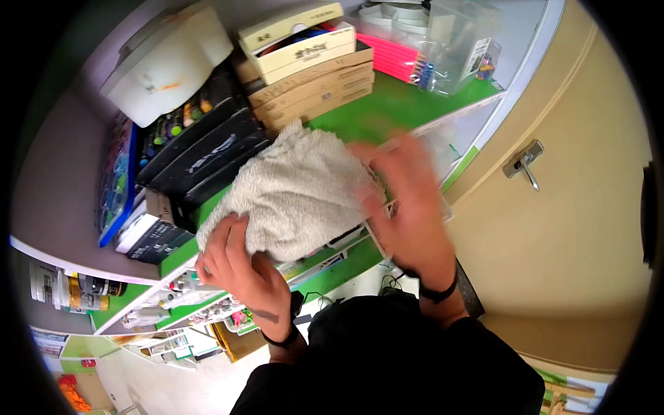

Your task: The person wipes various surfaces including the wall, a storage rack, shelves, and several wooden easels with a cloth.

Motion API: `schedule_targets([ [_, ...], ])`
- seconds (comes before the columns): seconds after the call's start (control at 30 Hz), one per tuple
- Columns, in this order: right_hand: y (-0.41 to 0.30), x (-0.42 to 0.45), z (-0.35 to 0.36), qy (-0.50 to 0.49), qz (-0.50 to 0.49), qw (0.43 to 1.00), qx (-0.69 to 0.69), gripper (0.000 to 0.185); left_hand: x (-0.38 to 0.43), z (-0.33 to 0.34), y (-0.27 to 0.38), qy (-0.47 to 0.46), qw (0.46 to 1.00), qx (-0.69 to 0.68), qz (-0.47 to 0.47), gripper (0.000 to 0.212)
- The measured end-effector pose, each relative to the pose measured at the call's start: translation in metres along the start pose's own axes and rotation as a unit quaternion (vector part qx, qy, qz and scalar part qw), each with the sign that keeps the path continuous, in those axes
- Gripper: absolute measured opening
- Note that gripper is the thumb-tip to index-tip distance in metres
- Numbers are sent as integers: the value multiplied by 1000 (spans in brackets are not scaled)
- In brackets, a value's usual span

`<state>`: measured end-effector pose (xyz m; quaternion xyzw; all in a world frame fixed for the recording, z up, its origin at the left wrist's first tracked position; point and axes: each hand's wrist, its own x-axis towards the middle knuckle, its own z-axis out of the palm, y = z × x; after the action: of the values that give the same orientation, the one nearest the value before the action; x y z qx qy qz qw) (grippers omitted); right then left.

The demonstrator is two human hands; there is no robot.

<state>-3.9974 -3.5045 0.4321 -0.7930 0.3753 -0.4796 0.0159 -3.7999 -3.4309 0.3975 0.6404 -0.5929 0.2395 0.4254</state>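
A cream fleecy cloth [301, 192] is spread out crumpled over the front of a green shelf [358, 111]. My left hand [244, 264] has hold of its lower left corner, with fingers on top and the thumb at its front edge. Motion blurs my right hand [415, 207], which is beside the cloth's right edge. Its fingers and thumb are spread apart, and nothing shows between them. Whatever lies under the cloth is hidden.
Black cases [207, 150] of colour sticks stand left, with a stained white plastic container [166, 67] above. Behind are stacked cardboard boxes [316, 83], pink pencils [389, 57] and a clear plastic box [456, 46]. A beige door [570, 218] with a metal handle [525, 163] stands right.
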Motion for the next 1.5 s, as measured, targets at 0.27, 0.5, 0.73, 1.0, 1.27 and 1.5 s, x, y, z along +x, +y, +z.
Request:
schedule_targets([
  [0.27,102,24,-38,81,78,993,-46,32,15,49,59,23,1000,18,-1,53],
  [0.5,92,32,-9,19,-27,999,-32,36,14,45,64,33,999,5,-19,55],
  [0.73,108,33,-34,93,82,992,7,27,12,42,64,0,1000,1,-26,56],
  [1.0,99,45,-15,-36,63,997,-10,36,11,40,54,-2,1000,-22,-4,57],
  [1.27,-13,10,4,-101,-76,992,-6,44,8,5,9,-23,997,-67,12,58],
  [1.5,-66,8,79,-105,-72,989,-76,63,-2,-26,-55,-10,997,-77,4,53],
])
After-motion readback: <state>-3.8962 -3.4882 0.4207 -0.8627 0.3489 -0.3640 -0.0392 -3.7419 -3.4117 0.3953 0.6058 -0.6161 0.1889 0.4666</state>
